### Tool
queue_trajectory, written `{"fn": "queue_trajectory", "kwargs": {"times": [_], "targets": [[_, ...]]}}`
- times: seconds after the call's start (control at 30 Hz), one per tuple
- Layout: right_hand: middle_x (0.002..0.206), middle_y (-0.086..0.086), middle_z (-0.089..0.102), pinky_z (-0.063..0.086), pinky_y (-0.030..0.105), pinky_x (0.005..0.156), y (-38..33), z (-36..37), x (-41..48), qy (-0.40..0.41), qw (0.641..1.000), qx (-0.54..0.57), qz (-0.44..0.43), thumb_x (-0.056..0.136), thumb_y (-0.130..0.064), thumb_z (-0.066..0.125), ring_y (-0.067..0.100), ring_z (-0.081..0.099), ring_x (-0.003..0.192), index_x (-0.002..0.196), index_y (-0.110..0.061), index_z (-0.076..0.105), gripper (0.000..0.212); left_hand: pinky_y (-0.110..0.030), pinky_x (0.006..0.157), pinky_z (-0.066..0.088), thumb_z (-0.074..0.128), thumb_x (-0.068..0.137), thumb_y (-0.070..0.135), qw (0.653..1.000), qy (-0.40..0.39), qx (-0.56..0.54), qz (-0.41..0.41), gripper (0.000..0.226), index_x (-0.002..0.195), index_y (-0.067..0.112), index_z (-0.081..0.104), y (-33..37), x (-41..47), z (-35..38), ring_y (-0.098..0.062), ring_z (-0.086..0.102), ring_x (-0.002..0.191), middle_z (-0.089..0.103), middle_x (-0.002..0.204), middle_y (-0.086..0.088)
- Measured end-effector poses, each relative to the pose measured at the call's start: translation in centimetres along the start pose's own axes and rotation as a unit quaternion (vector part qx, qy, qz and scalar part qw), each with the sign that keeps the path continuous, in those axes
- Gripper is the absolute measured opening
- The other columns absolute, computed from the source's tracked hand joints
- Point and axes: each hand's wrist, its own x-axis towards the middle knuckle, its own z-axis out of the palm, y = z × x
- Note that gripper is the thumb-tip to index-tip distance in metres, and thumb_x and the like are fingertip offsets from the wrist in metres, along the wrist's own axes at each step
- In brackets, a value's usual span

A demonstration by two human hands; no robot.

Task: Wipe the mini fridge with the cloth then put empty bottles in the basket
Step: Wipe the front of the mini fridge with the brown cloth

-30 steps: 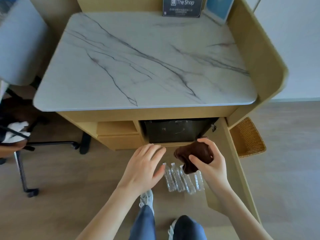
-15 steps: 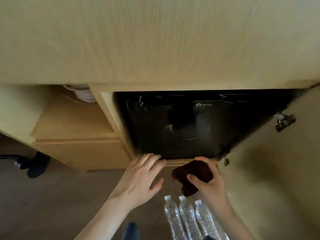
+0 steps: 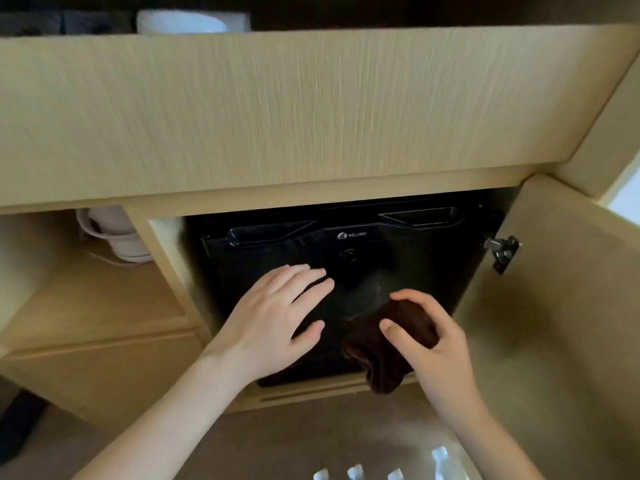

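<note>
**Cloth held at the fridge door, bottles on the floor**

Nearest, at the bottom edge of the view, the tops of several clear plastic bottles [image 3: 355, 472] stand close together on the floor [image 3: 294, 431]; only their caps and shoulders show, blurred.

Above them both forearms reach forward. The right hand [image 3: 433, 344] holds a bunched dark brown cloth [image 3: 382, 370], with the thumb and fingers curled round it. The cloth sits in front of the lower right part of the mini fridge [image 3: 398, 258], and a fold of it hangs down over the wooden sill below the door. Whether the cloth presses on the door cannot be told.

The left hand [image 3: 273, 323] is just beside it, holding nothing. Its fingers are straight and slightly spread, and the palm faces the black fridge front left of centre.

The fridge sits inside a pale wood cabinet. The cabinet door [image 3: 561, 323] is swung open on the right, with its metal hinge [image 3: 502, 252] showing. In the compartment to the left, a white kettle [image 3: 110, 237] stands on a shelf [image 3: 90, 299] above a drawer [image 3: 104, 375].
</note>
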Motion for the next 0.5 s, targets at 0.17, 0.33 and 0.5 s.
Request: {"fn": "queue_trajectory", "kwargs": {"times": [0.17,0.33,0.5], "targets": [[0.097,-0.009,0.067,0.055,0.028,0.078,-2.4,-2.0,4.2,0.033,0.997,-0.004,-0.068,0.086,-0.006,0.072,0.012,0.066,0.093,0.11,-0.025,0.067,0.031,-0.033,0.118,0.026,0.051,0.091,0.04,0.999,0.04,0.012,0.028,0.057,0.143,0.016,0.052,0.5,5.7,-1.0,-0.018,0.044,0.135,0.052,0.146,-0.001],[0.101,-0.015,0.065,0.05,0.018,0.083,-1.5,-2.2,8.2,0.05,0.99,-0.035,-0.126,0.089,-0.004,0.066,0.007,0.062,0.099,0.115,-0.026,0.063,0.034,-0.032,0.118,0.024,0.051,0.09,0.041,0.996,0.078,0.023,0.03,0.062,0.146,0.015,0.047,1.8,8.8,0.0,-0.021,0.039,0.14,0.046,0.151,-0.002],[0.109,-0.009,0.061,0.053,0.027,0.086,0.8,-1.4,8.7,0.099,0.983,-0.071,-0.14,0.093,-0.015,0.066,0.009,0.063,0.102,0.131,-0.036,0.046,0.048,-0.035,0.117,0.025,0.045,0.091,0.047,0.997,0.067,0.046,-0.007,0.067,0.15,0.017,0.041,1.7,9.5,1.3,-0.02,0.039,0.141,0.044,0.153,0.0]]}}
